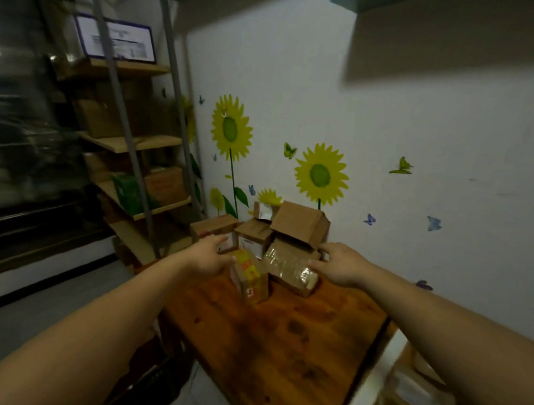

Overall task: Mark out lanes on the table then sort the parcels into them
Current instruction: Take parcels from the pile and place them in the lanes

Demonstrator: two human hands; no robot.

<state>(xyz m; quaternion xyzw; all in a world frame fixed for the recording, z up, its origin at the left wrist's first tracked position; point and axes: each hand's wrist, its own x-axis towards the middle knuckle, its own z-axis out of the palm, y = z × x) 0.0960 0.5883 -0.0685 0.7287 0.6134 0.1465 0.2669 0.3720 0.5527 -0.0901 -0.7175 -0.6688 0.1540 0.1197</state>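
parcel pile (255,235) heaped on tabletop (285,339) | left grip (209,256) released at pile's left, by tilted yellow-labelled box (251,277) | right grip (339,265) released, touching taped parcel (290,266) | risk: tilted box is toppled if nudged

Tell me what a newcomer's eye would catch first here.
The yellow sunflower stickers on the white wall stand out first. Below them, a pile of cardboard parcels sits at the far end of the wooden table, with the left hand and right hand reaching into it.
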